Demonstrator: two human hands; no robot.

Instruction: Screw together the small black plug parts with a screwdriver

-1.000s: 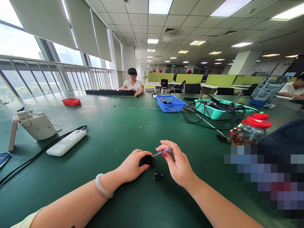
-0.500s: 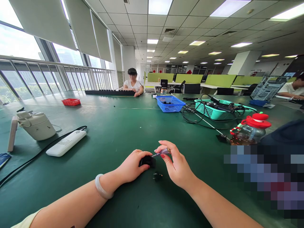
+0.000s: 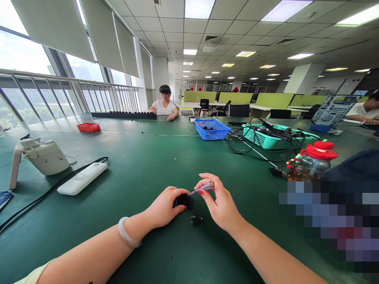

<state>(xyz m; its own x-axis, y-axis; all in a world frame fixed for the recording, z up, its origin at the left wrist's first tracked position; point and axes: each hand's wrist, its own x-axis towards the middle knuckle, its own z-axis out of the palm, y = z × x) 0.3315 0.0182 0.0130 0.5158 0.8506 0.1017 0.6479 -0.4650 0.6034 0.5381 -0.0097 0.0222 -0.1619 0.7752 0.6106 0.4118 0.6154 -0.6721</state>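
My left hand (image 3: 168,207) grips a small black box-like part (image 3: 186,200) against the green tabletop, thumb and fingers round its left side. Between the thumb and fingers of my right hand (image 3: 220,203) is a screwdriver (image 3: 204,188) with a clear purplish handle. Its shaft slants down to the left, and the tip meets the upper edge of the black part. Just below, a small black piece with shiny bits (image 3: 196,219) lies loose on the table. What the tip touches exactly is too small to make out.
To the left lie a white power bank (image 3: 83,178), a black cord and a cream bottle (image 3: 45,156). Farther off are a red tray (image 3: 88,127), a blue basket (image 3: 212,130) and a teal basket (image 3: 257,138) with cables. A red-lidded jar (image 3: 314,159) stands right. Another person (image 3: 166,106) sits opposite.
My right hand has shifted slightly, and the screwdriver's handle end is a little higher and farther right. My left hand stays put. The person opposite has moved an arm and the long black strip leftward.
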